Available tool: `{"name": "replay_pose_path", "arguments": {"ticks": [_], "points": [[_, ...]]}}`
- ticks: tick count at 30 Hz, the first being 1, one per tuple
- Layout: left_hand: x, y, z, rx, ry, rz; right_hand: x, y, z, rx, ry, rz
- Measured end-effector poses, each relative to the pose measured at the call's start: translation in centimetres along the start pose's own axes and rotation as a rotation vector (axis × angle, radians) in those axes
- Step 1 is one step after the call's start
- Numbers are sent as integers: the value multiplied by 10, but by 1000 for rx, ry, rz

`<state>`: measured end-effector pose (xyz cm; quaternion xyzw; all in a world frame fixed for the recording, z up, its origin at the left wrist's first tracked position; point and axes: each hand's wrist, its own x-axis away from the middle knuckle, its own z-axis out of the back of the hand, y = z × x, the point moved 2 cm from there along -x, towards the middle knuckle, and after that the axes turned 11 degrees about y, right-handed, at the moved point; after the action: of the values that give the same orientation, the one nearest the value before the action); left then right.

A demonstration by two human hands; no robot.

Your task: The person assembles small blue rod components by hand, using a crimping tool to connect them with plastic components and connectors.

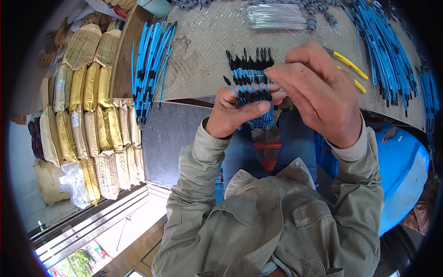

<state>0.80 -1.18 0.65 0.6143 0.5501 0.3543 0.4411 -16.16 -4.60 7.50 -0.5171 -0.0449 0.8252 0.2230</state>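
Observation:
My left hand [228,113] is closed round a bundle of thin blue rods with black fittings [249,67], held over the near table edge above my lap. The black tips stand up in a row, and the lower ends hang below my fingers. My right hand [318,94] is beside the bundle's right side, thumb and fingers pinched together close to the black tips. What sits in that pinch is too small or hidden to make out. Yellow-handled pliers [351,65] lie on the table just beyond my right hand.
Bright thin wires [277,17] are stacked at the far middle of the table [198,60], with grey coiled pieces [330,18] around them. More blue rods lie at left [154,53] and right [385,51]. Wrapped packets [92,83] are piled at far left; blue sheeting [399,159] is at right.

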Motion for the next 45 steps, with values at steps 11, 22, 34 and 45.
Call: {"name": "replay_pose_path", "arguments": {"ticks": [11, 22, 34, 45], "points": [[1, -1, -1, 39, -9, -30, 2, 5, -1, -17, -32, -5], [5, -14, 6, -24, 132, -100, -1, -9, 1, 46, -96, -21], [5, -12, 0, -60, 138, -50, 10, 2, -9, -98, 19, -40], [4, -8, 0, -127, 112, -106, 6, -2, -5, -25, -41, -41]]}}
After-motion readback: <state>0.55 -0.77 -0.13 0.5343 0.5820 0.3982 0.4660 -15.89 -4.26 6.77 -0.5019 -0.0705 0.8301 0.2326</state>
